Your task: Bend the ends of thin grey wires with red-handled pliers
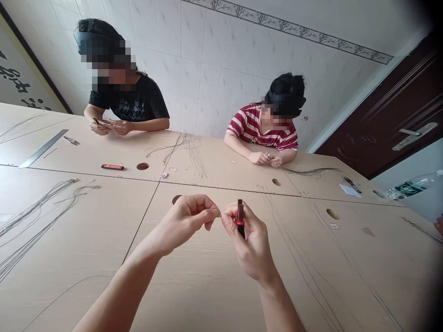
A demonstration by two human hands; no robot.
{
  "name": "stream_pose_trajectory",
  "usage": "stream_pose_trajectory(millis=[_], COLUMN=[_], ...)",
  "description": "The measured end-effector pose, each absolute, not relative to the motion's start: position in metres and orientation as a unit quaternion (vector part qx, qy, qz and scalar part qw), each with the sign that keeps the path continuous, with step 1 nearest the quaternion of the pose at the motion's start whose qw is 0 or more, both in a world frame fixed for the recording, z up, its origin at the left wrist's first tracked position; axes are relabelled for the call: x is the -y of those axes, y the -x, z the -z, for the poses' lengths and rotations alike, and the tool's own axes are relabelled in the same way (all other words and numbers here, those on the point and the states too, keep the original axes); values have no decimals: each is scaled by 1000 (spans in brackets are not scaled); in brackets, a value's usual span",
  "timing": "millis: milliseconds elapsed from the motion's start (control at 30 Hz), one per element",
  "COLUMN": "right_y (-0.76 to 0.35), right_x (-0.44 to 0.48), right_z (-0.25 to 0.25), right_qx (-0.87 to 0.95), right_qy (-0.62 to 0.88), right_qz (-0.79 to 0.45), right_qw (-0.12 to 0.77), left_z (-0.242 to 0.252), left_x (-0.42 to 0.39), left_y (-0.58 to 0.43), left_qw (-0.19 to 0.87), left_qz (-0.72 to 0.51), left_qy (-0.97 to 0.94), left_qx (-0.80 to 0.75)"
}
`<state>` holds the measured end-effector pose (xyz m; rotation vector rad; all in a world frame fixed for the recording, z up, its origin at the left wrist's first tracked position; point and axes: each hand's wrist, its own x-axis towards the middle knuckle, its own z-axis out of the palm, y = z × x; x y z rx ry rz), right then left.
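Near the middle of the view, my left hand [188,221] pinches a tiny gold-coloured piece [219,215] between thumb and fingertips. My right hand [249,240] is closed beside it, its thumb and fingertip close to the same piece. A red and black tool [240,220] with dark jaws pointing up is held in my right palm. Both hands are above the light wooden table [194,295]. How much of the tiny piece lies inside the fingers is hidden.
Bundles of thin cords [41,216] lie at the left, with more strands [294,249] at the right. Across the table sit two people, their hands holding small items. A steel ruler [44,148], a red and black cylinder [112,167] and a plastic bottle [415,184] lie farther off.
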<state>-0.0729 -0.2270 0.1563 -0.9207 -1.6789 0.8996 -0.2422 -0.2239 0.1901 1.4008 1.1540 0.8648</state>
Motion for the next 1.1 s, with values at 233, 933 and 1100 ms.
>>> stream_pose_trajectory(millis=[233, 933, 1100], right_y=[72, 70, 69], right_x=[228, 226, 226], right_z=[-156, -157, -156], right_qx=[698, 682, 681], right_qy=[366, 401, 394], right_qz=[-373, -370, -377], right_qw=[489, 486, 489], left_z=[-186, -189, -189], left_x=[223, 225, 223], left_y=[242, 246, 245], left_qw=[543, 561, 549], left_qz=[-367, -363, -375], left_qy=[-586, -590, -597], left_qx=[-476, -454, -449])
